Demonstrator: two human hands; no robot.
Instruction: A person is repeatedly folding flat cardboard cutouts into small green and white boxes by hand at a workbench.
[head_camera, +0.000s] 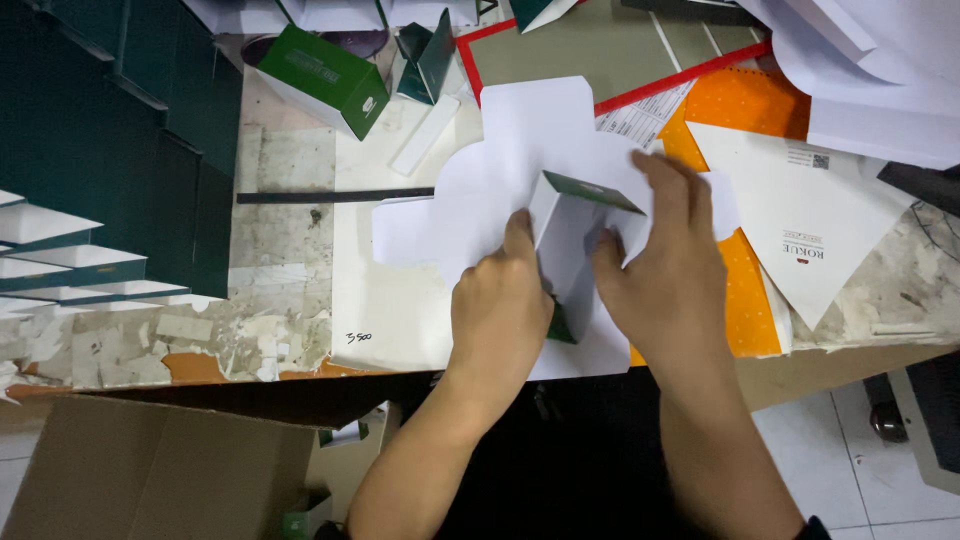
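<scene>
Pressing down with both hands: my left hand and right hand pinch a folded-up panel of the flat white carton blank, lying mid-workbench beside an orange sheet

A white die-cut carton blank with one green-faced panel folded up lay flat at the table's middle. An assembled green-and-white box stood upper left. An orange cardboard sheet carried a white triangular label; dark green folded cartons, seemingly stacked, filled the left.
</scene>
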